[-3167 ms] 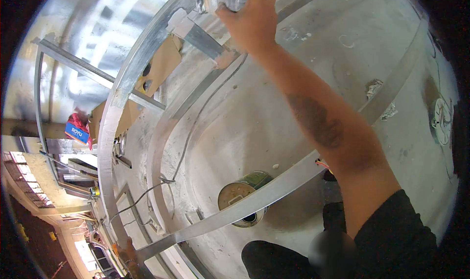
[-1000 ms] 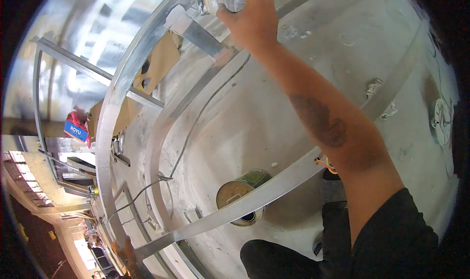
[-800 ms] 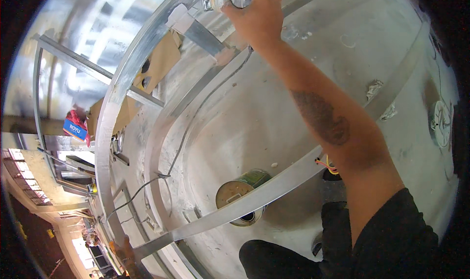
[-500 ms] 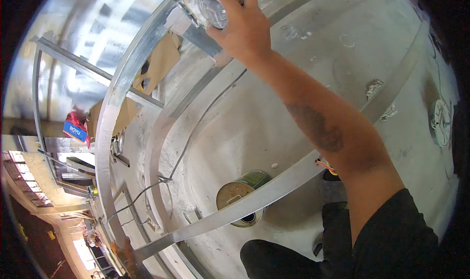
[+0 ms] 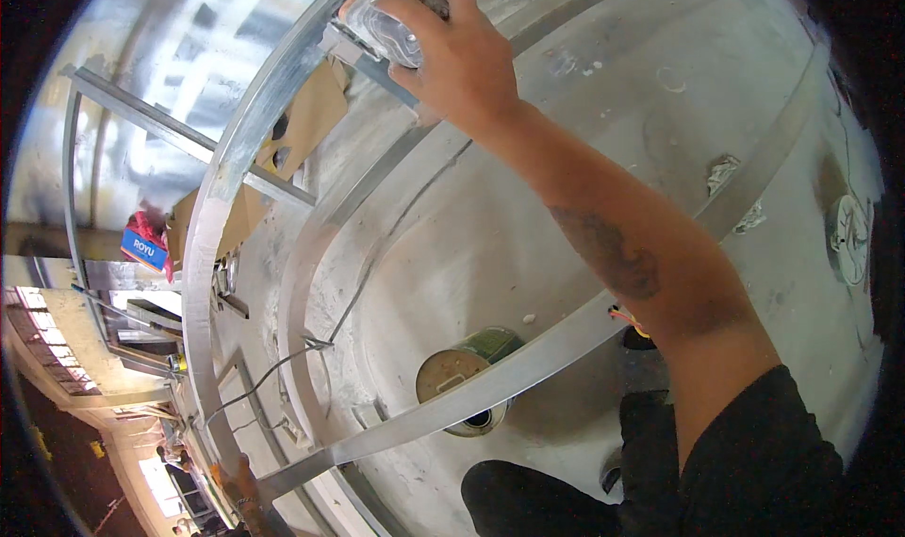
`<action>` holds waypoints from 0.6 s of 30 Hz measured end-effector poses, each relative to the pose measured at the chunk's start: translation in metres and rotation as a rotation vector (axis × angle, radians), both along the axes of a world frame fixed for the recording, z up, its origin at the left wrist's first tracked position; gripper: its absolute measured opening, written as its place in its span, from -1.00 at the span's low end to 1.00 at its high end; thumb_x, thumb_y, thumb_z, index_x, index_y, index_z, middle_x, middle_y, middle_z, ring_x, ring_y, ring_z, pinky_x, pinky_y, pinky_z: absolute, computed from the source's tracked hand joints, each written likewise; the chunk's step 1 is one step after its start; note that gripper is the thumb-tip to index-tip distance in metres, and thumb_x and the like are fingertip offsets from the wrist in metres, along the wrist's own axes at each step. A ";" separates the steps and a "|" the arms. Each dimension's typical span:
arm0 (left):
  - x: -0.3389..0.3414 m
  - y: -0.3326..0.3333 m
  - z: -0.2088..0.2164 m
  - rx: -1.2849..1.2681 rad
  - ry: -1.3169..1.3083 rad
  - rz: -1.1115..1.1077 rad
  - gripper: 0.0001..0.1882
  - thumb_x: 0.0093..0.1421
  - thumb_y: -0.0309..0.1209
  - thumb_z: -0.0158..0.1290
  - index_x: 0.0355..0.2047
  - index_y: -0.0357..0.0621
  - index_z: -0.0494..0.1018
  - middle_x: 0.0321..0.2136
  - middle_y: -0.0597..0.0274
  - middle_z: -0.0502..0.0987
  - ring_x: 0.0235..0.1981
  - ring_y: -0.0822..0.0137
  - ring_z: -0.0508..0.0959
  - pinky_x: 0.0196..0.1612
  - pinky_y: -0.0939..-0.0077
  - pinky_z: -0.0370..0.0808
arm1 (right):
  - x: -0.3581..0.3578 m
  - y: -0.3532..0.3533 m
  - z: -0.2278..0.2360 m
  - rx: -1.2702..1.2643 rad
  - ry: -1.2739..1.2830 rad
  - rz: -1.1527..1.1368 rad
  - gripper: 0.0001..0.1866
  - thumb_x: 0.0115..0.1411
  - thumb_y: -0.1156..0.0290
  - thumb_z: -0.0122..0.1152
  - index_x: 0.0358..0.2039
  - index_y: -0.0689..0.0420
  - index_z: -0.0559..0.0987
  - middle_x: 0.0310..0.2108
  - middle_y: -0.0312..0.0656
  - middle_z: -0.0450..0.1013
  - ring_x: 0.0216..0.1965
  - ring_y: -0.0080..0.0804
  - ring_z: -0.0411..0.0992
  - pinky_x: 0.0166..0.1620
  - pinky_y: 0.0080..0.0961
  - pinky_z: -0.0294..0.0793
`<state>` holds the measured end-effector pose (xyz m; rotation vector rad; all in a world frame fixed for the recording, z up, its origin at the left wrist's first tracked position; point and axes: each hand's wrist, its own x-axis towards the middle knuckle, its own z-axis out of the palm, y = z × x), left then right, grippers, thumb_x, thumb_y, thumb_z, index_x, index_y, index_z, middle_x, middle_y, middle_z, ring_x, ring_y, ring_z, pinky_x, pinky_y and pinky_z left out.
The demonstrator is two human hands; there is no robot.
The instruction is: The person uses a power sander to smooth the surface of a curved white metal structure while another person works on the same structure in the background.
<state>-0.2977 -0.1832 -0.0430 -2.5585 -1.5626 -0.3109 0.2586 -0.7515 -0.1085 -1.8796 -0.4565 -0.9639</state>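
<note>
Lying under the right grip (image 5: 462, 61) is a sander (image 5: 385, 33).

White lettering (image 5: 144, 248), on a blue box (image 5: 131, 240)

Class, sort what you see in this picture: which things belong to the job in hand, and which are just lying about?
Seemingly in use:
dusty hand tool, gripped by the right hand
curved metal frame, with the left hand at its lower left

Seemingly just lying about:
metal can
blue box
cardboard
crumpled scraps
</note>
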 end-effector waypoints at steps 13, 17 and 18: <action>-0.037 0.041 0.003 0.126 -0.030 0.008 -0.29 0.12 0.00 0.31 0.05 -0.38 0.49 -0.05 -0.14 0.60 -0.05 -0.08 0.60 0.04 0.07 0.49 | -0.003 0.010 0.010 0.039 -0.055 0.016 -0.30 -0.06 0.48 0.54 0.15 -0.08 0.51 0.16 0.02 0.29 0.07 0.11 0.45 0.05 -0.07 0.55; -0.027 0.037 -0.016 0.074 -0.008 -0.038 -0.29 0.12 -0.03 0.34 0.00 -0.49 0.47 -0.01 -0.20 0.50 0.00 -0.11 0.51 0.10 0.11 0.43 | -0.004 0.016 -0.008 -0.051 -0.008 -0.011 -0.31 -0.04 0.49 0.52 0.15 -0.10 0.51 0.17 0.01 0.29 0.06 0.11 0.46 0.05 -0.07 0.55; -0.009 0.019 -0.020 0.058 -0.002 -0.046 -0.29 0.12 -0.03 0.34 0.00 -0.49 0.47 -0.01 -0.20 0.50 0.00 -0.11 0.51 0.10 0.11 0.43 | -0.003 0.012 -0.012 -0.068 -0.001 -0.018 -0.31 -0.04 0.49 0.52 0.15 -0.10 0.51 0.17 0.01 0.29 0.06 0.11 0.46 0.05 -0.07 0.55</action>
